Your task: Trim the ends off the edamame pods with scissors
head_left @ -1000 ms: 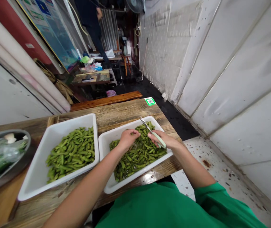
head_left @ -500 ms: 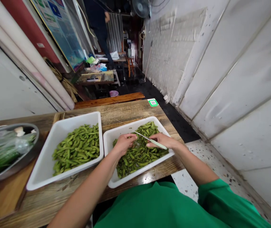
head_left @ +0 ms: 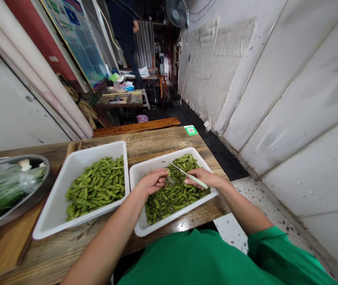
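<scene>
A white tub (head_left: 140, 233) stands in front of me with wet green soybean pods (head_left: 169, 200) in it. Over its left part is my left hand (head_left: 154, 180), thumb and forefinger together and the other fingers curled; what they pinch, if anything, is hidden. My right hand (head_left: 201, 177) is closed around the pale green handle of slim scissors (head_left: 197, 181), whose thin metal blade points left and away, towards the left fingertips. The blade tip is apart from those fingers, above the pods. A second white tub (head_left: 48, 219) to the left holds more soybean pods (head_left: 97, 186).
At the far left a metal bowl (head_left: 46, 178) holds bagged green stalks, next to a wooden board (head_left: 8, 245). Both tubs rest on a wooden table (head_left: 157, 140) bearing a green QR card (head_left: 190, 130). Behind are a bench (head_left: 139, 126), a cluttered table and a person (head_left: 125, 39).
My left hand has drawn slightly left and its fingers have curled differently. The scissors' blade tip has shifted a little to the right. The tubs stay in place.
</scene>
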Tool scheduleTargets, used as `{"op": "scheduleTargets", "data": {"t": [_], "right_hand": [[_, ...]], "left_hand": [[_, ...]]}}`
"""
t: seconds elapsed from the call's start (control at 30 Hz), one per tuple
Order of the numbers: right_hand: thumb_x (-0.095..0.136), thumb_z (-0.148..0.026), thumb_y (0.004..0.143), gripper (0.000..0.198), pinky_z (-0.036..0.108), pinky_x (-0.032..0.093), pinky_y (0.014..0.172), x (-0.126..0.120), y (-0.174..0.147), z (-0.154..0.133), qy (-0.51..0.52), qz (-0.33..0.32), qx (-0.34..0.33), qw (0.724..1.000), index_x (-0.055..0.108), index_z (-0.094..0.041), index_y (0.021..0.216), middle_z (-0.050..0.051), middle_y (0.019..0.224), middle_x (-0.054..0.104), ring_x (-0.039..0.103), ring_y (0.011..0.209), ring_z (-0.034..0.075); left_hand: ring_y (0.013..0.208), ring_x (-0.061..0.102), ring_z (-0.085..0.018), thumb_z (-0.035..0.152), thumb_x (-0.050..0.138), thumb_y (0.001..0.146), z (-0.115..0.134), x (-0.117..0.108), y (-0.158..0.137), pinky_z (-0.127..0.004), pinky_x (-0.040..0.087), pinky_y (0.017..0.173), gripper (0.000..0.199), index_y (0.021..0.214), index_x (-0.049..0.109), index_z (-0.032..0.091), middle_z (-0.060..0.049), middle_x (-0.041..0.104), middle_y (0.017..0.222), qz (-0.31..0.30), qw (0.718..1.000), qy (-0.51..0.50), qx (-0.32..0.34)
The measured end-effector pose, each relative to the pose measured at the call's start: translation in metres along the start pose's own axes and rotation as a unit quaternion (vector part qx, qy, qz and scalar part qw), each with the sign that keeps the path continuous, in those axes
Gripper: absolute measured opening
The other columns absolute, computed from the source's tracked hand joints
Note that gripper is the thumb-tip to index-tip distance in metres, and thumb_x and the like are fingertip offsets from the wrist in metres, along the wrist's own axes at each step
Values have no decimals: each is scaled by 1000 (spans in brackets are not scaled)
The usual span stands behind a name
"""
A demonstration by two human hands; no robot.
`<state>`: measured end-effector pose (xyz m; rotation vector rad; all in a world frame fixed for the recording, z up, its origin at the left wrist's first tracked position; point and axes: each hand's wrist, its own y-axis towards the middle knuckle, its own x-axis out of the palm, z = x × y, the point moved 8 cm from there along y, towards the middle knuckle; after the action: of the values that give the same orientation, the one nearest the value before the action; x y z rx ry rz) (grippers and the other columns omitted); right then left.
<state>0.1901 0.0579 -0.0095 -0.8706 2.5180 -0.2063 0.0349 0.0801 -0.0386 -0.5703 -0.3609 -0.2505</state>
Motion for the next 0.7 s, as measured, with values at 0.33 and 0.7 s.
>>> {"op": "scheduleTargets", "data": {"t": [0.33, 0.7], "right_hand": [[48, -55, 75, 40, 16, 30, 35, 8, -4, -16, 63, -36, -18, 997, 40, -16, 67, -6, 51, 41, 38, 37, 4], [55, -59, 67, 44, 17, 25, 29, 8, -1, 1, -16, -10, 28, 999, 46, -15, 63, -6, 40, 40, 35, 31, 5]], "left_hand": [[36, 32, 0, 20, 76, 49, 16, -1, -2, -13, 13, 33, 31, 68, 52, 12, 6, 45, 48, 69, 992, -28, 103], [39, 34, -3, 16, 69, 52, 8, -4, -2, -17, 17, 37, 22, 64, 50, 13, 5, 45, 48, 124, 984, 90, 95]]}}
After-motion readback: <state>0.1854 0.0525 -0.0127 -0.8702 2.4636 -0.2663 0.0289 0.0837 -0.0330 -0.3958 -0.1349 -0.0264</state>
